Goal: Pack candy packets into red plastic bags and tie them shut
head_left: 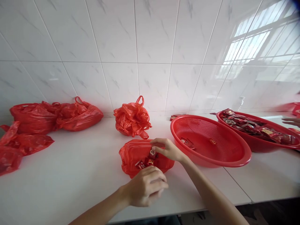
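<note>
few packets (140,164) in bag (127,153): likely light, slippery; pinch ends. right hand (167,150) half-open, left hand (147,188) curled near worktop (82,165) front edge; holds unclear.

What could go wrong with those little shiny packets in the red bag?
The bag looks thin and floppy, so its side might fold and let the packets spill. The right hand is close to the nearer basket and might bump it. The farther basket is heaped, so something might slide out.
</note>
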A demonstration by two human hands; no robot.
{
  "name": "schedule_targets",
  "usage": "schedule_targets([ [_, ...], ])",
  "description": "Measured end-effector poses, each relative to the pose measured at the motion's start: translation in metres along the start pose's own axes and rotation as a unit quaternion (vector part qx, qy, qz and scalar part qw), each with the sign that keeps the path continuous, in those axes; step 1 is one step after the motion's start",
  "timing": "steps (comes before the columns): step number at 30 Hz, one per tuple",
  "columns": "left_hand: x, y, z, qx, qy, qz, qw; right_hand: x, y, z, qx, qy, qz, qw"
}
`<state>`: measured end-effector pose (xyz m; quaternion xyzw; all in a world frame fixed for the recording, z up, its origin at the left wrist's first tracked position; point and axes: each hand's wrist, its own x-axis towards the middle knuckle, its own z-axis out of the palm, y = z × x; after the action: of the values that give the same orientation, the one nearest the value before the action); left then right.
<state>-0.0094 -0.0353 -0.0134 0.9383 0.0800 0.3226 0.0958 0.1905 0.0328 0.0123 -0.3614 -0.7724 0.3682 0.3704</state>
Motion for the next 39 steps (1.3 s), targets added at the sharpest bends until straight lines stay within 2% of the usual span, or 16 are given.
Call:
schedule_targets([
  [2, -0.008, -0.004, -0.019, 0.029, -0.001, -0.049, 0.998, -0.004, 0.002, -0.001, 0.008, -0.005, 0.010, 1.000],
  [5, -0.024, -0.014, -0.043, 0.080, -0.043, -0.143, 0.986, -0.010, 0.006, 0.000, -0.007, -0.013, 0.017, 1.000],
  [9, -0.039, -0.031, -0.059, 0.123, -0.094, -0.232, 0.960, -0.013, 0.009, 0.002, -0.102, -0.011, 0.012, 0.995],
  [14, -0.033, -0.043, -0.059, 0.100, -0.149, -0.277, 0.944, -0.015, 0.008, 0.002, -0.185, -0.048, -0.002, 0.982],
  [20, -0.011, -0.041, -0.059, 0.054, -0.170, -0.302, 0.937, -0.018, 0.020, 0.001, -0.220, -0.073, -0.024, 0.973],
  [27, -0.004, -0.048, -0.053, 0.098, -0.204, -0.329, 0.917, -0.021, 0.033, 0.002, -0.236, -0.027, 0.053, 0.970],
  [34, -0.003, -0.054, -0.049, 0.114, -0.203, -0.338, 0.912, -0.018, 0.032, 0.007, -0.259, 0.000, 0.013, 0.966],
  [39, -0.004, -0.064, -0.041, 0.125, -0.197, -0.374, 0.898, -0.014, 0.035, 0.008, -0.217, 0.018, -0.005, 0.976],
])
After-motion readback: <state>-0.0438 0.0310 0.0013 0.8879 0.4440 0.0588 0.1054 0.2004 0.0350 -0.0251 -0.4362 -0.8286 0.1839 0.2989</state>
